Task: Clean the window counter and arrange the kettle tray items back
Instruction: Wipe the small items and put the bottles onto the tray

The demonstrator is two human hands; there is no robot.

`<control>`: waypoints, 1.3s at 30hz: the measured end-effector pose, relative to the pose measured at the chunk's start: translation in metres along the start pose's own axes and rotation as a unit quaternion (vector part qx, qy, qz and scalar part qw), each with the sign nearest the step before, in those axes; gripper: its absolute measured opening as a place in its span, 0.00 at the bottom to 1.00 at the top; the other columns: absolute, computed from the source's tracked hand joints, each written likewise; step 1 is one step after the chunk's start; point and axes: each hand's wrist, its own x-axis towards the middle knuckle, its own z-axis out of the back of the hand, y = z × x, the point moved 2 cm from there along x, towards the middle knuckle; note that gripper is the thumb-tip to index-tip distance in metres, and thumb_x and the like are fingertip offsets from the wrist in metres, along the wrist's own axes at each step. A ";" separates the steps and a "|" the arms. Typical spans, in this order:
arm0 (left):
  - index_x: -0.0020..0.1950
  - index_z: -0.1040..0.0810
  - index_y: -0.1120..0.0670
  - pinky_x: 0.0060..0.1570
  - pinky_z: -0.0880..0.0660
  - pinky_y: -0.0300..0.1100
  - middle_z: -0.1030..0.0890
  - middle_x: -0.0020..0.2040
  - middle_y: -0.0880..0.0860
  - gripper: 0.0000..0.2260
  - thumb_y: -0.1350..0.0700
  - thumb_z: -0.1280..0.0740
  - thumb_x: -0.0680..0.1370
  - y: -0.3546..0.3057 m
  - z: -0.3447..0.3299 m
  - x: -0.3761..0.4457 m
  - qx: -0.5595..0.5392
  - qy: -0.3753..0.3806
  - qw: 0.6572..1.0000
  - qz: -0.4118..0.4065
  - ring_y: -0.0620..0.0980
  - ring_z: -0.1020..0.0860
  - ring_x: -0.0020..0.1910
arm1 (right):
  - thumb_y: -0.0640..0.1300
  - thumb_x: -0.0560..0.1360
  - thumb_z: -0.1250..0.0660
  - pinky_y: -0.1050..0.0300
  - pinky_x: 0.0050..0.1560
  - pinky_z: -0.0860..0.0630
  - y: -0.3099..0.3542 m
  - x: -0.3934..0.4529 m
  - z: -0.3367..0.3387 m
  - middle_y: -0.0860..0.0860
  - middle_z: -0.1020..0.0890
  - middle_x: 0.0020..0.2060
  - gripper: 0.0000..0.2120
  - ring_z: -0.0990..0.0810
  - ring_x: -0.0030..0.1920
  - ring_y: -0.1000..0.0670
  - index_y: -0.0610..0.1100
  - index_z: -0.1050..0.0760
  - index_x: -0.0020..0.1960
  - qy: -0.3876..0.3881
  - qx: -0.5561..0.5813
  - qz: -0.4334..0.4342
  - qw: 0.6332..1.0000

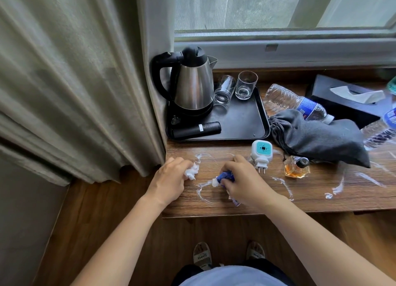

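My left hand grips a crumpled white tissue on the wooden counter. Beside it, my right hand is curled round a blue and white tube that lies on the counter. White smears streak the wood around both hands. Behind them a black tray carries a steel kettle, two glasses, one tipped over and one upright, and a black cylinder lying flat.
A white plug-in device, a small perfume bottle, a grey drawstring pouch, two fallen water bottles and a black tissue box crowd the counter's right side. A curtain hangs at the left.
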 end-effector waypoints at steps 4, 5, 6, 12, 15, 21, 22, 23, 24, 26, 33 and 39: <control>0.57 0.16 0.52 0.58 0.24 0.54 0.20 0.53 0.49 0.13 0.66 0.31 0.78 0.001 0.006 0.001 -0.008 0.002 1.000 -0.003 0.52 0.24 0.57 | 0.40 0.77 0.28 0.64 0.47 0.32 0.009 -0.003 0.012 0.55 0.23 0.48 0.05 0.26 0.48 0.54 0.46 0.21 0.52 -0.022 -0.001 0.014 1.000; 0.55 0.16 0.53 0.57 0.24 0.54 0.20 0.52 0.49 0.13 0.68 0.31 0.77 0.003 0.012 0.002 -0.025 -0.012 1.000 0.003 0.53 0.23 0.56 | 0.40 0.77 0.28 0.62 0.47 0.32 0.011 -0.004 0.015 0.55 0.22 0.47 0.05 0.25 0.48 0.54 0.47 0.21 0.52 -0.026 -0.001 0.021 0.999; 0.53 0.15 0.53 0.55 0.23 0.53 0.20 0.50 0.50 0.14 0.70 0.31 0.75 0.005 0.021 0.003 -0.045 -0.039 0.998 0.012 0.53 0.22 0.54 | 0.40 0.77 0.28 0.63 0.46 0.32 0.014 -0.005 0.018 0.55 0.22 0.46 0.05 0.26 0.47 0.54 0.47 0.21 0.51 -0.030 -0.001 0.026 0.999; 0.49 0.13 0.55 0.46 0.30 0.28 0.18 0.46 0.49 0.12 0.71 0.27 0.73 -0.002 0.091 0.018 -0.100 -0.191 0.976 0.022 0.46 0.21 0.45 | 0.39 0.75 0.27 0.67 0.44 0.34 0.015 -0.011 0.035 0.58 0.23 0.44 0.07 0.26 0.45 0.59 0.49 0.22 0.48 -0.080 0.014 0.023 0.996; 0.50 0.13 0.53 0.48 0.30 0.27 0.18 0.47 0.48 0.12 0.70 0.27 0.74 -0.025 0.095 0.030 -0.117 -0.163 0.980 -0.007 0.45 0.21 0.47 | 0.40 0.76 0.26 0.72 0.46 0.35 0.014 -0.016 0.041 0.59 0.23 0.45 0.08 0.26 0.46 0.60 0.51 0.23 0.48 -0.096 0.022 0.008 0.995; 0.51 0.13 0.55 0.54 0.27 0.39 0.17 0.49 0.52 0.13 0.71 0.29 0.74 -0.080 0.074 0.066 -0.127 -0.128 0.980 -0.082 0.49 0.21 0.50 | 0.37 0.72 0.24 0.73 0.43 0.34 0.009 -0.015 0.081 0.53 0.22 0.40 0.05 0.27 0.40 0.55 0.44 0.18 0.46 -0.186 0.005 0.004 0.982; 0.52 0.13 0.55 0.54 0.27 0.40 0.17 0.50 0.53 0.13 0.71 0.29 0.74 -0.088 0.071 0.072 -0.126 -0.124 0.980 -0.091 0.51 0.20 0.51 | 0.37 0.72 0.24 0.73 0.43 0.34 0.007 -0.016 0.090 0.52 0.21 0.40 0.05 0.26 0.40 0.54 0.43 0.18 0.46 -0.202 -0.002 0.001 0.979; 0.52 0.13 0.55 0.55 0.27 0.40 0.17 0.50 0.53 0.14 0.71 0.29 0.74 -0.095 0.068 0.077 -0.125 -0.119 0.980 -0.097 0.52 0.20 0.51 | 0.37 0.72 0.24 0.73 0.43 0.33 0.005 -0.018 0.098 0.51 0.20 0.41 0.05 0.25 0.40 0.54 0.43 0.18 0.46 -0.215 -0.005 -0.004 0.976; 0.52 0.13 0.55 0.54 0.27 0.39 0.17 0.50 0.54 0.14 0.71 0.29 0.74 -0.099 0.065 0.081 -0.122 -0.116 0.981 -0.099 0.52 0.20 0.51 | 0.37 0.72 0.24 0.73 0.43 0.32 0.002 -0.020 0.106 0.51 0.20 0.41 0.05 0.25 0.41 0.54 0.43 0.17 0.46 -0.226 -0.007 -0.009 0.974; 0.54 0.13 0.55 0.54 0.28 0.37 0.17 0.51 0.53 0.14 0.71 0.29 0.74 -0.106 0.062 0.089 -0.110 -0.107 0.983 -0.096 0.52 0.20 0.52 | 0.38 0.73 0.24 0.72 0.42 0.30 -0.009 -0.028 0.122 0.52 0.20 0.42 0.05 0.24 0.41 0.54 0.43 0.17 0.47 -0.238 -0.012 -0.031 0.971; 0.56 0.14 0.54 0.54 0.28 0.37 0.17 0.53 0.52 0.13 0.69 0.28 0.76 -0.137 0.051 0.106 -0.083 -0.086 0.989 -0.090 0.51 0.20 0.53 | 0.39 0.73 0.24 0.70 0.42 0.31 -0.074 -0.070 0.164 0.52 0.18 0.42 0.04 0.22 0.43 0.52 0.46 0.17 0.45 -0.283 -0.016 -0.120 0.951; 0.54 0.14 0.54 0.54 0.27 0.43 0.19 0.51 0.53 0.14 0.70 0.30 0.76 -0.213 0.021 0.124 -0.095 -0.064 0.987 -0.116 0.53 0.21 0.52 | 0.40 0.74 0.24 0.52 0.46 0.23 -0.118 -0.089 0.192 0.51 0.19 0.43 0.04 0.21 0.44 0.50 0.45 0.17 0.47 -0.285 0.011 -0.112 0.952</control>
